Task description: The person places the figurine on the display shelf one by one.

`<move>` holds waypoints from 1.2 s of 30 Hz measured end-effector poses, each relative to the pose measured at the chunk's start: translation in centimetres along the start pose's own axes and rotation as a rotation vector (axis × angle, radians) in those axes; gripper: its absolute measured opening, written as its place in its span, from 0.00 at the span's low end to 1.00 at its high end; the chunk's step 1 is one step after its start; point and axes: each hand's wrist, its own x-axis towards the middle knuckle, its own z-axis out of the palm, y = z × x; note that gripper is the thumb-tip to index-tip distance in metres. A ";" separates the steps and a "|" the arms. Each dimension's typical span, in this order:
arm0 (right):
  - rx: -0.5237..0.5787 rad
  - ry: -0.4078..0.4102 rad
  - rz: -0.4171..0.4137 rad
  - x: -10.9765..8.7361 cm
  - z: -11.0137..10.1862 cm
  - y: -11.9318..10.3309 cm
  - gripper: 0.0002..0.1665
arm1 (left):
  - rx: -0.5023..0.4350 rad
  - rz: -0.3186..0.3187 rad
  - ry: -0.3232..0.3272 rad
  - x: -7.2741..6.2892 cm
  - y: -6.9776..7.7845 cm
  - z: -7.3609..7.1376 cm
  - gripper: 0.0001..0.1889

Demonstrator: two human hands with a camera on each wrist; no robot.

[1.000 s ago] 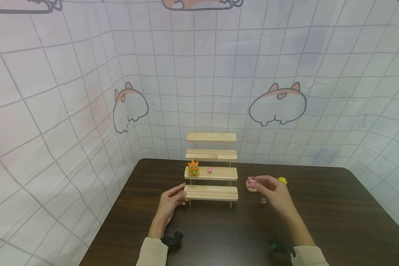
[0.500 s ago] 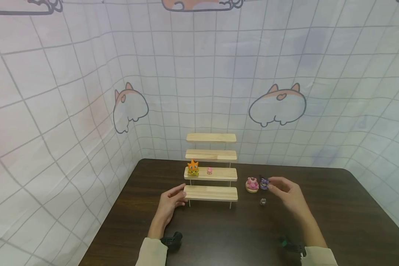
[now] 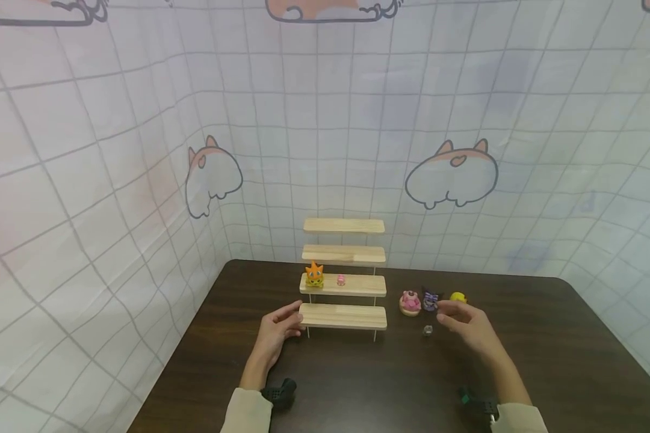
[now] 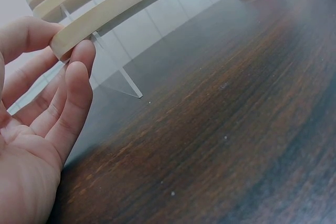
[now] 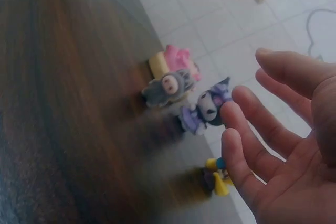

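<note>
My left hand (image 3: 273,329) grips the left end of the lowest plank of a four-tier wooden display stand (image 3: 343,317). In the left wrist view, the thumb and fingers lie around that plank end (image 4: 84,32). My right hand (image 3: 470,328) is just right of a purple-and-black figurine (image 3: 430,301), with its fingers spread and nothing between them. Left of that figurine stands a pink figurine (image 3: 410,304) on a round cream base. Nearer to me is a tiny grey figurine (image 3: 428,331). A yellow figurine (image 3: 458,297) shows just behind the right hand's fingers.
On the stand's second plank from the bottom sit an orange-and-yellow figurine (image 3: 314,275) at the left and a tiny pink figure (image 3: 341,279). The dark wooden table (image 3: 368,385) meets a grid-patterned curtain (image 3: 346,150) behind and at the sides.
My right hand has moved right, from the pink figurine to the purple-and-black one, then let go of it and drawn slightly away. The left hand stays on the plank.
</note>
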 end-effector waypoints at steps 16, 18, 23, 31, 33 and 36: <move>0.064 -0.076 0.082 0.3 1.0 2.0 0.29 | 0.007 -0.002 0.002 -0.1 0.1 0.1 0.24; 0.056 -0.078 0.097 0.3 1.1 2.1 0.29 | 0.010 -0.002 0.003 -0.1 0.1 0.1 0.24; 0.017 -0.097 0.144 0.2 1.4 2.2 0.29 | 0.006 -0.006 0.000 0.0 0.0 0.1 0.24; -0.030 -0.091 0.153 0.4 1.9 2.2 0.26 | 0.016 0.001 0.010 0.2 0.0 0.2 0.25; -0.034 -0.093 0.147 0.3 2.0 2.3 0.26 | 0.015 -0.003 0.015 0.1 0.0 0.2 0.24; -0.039 -0.093 0.145 0.2 2.1 2.4 0.26 | 0.014 -0.009 0.020 0.0 -0.2 0.1 0.23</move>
